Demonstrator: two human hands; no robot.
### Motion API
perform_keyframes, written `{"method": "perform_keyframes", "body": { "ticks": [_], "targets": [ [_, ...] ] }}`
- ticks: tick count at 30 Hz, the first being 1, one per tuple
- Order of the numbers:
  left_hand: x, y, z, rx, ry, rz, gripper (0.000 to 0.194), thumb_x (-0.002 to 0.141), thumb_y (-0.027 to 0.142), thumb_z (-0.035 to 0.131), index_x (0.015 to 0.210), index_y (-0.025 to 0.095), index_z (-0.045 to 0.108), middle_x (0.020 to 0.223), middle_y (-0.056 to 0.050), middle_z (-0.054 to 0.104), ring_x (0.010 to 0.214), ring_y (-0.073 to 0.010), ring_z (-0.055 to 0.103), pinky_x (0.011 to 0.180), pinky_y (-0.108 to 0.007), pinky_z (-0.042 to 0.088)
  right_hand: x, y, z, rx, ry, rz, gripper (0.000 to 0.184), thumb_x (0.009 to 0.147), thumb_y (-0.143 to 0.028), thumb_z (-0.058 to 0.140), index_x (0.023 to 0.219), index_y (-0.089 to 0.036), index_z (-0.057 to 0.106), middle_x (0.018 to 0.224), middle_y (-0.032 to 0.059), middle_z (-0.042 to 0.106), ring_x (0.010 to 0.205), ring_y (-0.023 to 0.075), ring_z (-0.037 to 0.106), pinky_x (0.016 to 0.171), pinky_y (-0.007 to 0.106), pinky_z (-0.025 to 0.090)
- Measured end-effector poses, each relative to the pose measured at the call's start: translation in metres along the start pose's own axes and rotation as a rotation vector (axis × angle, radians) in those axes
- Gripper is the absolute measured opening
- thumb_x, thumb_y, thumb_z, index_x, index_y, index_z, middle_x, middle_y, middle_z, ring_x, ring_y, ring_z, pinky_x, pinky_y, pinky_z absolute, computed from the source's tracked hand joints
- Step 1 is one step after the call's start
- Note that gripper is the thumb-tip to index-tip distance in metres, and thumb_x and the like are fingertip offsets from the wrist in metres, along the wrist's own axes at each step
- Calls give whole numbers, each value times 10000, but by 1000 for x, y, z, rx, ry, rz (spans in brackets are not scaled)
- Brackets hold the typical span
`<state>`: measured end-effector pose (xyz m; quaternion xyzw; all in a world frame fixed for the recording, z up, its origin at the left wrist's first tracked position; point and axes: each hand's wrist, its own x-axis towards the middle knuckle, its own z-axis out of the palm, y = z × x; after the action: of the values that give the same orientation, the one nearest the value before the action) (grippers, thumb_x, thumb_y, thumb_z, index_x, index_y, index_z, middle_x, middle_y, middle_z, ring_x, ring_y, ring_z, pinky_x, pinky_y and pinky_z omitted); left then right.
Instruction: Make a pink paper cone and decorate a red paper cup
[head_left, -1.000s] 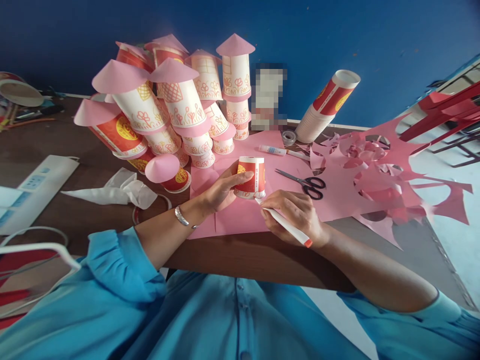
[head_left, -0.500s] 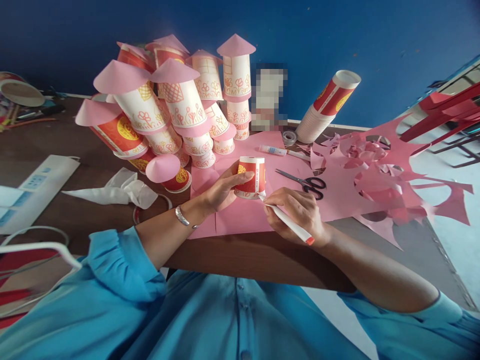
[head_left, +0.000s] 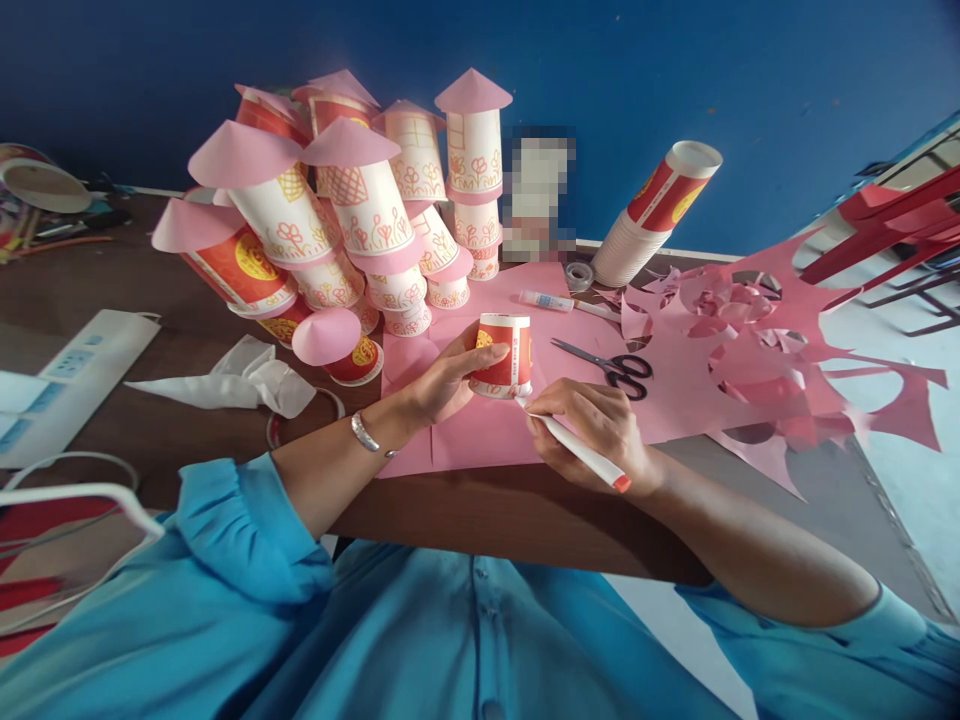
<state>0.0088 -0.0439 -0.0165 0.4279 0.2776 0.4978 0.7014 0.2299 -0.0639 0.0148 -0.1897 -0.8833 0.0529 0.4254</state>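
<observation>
My left hand (head_left: 446, 380) grips a red and white paper cup (head_left: 511, 345) by its left side, thumb across the front. Faint drawn marks run along the white band at the cup's lower edge. In my right hand (head_left: 589, 425) is a white marker (head_left: 581, 452) with an orange-red end, held like a pen. Its tip points at the cup's lower edge; whether it touches, I cannot tell. Pink paper (head_left: 480, 440) lies beneath both hands. Just beyond my right hand rest black scissors (head_left: 626, 375), spread a little.
Stacked paper-cup towers with pink cone roofs (head_left: 352, 145) stand at the back left. A tall cup stack (head_left: 634, 240), tape roll (head_left: 579, 277) and glue stick (head_left: 545, 300) are behind. Pink scraps (head_left: 787, 350) spread right. Left lie a crumpled white bag (head_left: 247, 380) and a power strip (head_left: 79, 375).
Very little differs. The marker's tip has shifted slightly left and down along the cup's lower edge; my left hand and the cup stay nearly in place.
</observation>
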Motion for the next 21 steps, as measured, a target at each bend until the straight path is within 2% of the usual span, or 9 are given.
{"method": "perform_keyframes", "body": {
  "ticks": [7,21],
  "targets": [
    [0,3,2,56,-11,-15,371,951,484,813,1168,199,713,1086,-63,792,1025,-247,764,932,-390,607,1,-1,0,16,12,-16,230,975,-42,642,1054,-253,599,785,-20,743,626,152,722,586,263,551],
    [-1,3,4,22,-17,-14,423,926,475,854,1207,191,713,1037,-58,787,977,-235,751,891,-373,588,-1,1,2,-1,16,-16,215,994,-51,646,1061,-248,588,794,-10,746,634,152,727,593,267,563]
  ]
}}
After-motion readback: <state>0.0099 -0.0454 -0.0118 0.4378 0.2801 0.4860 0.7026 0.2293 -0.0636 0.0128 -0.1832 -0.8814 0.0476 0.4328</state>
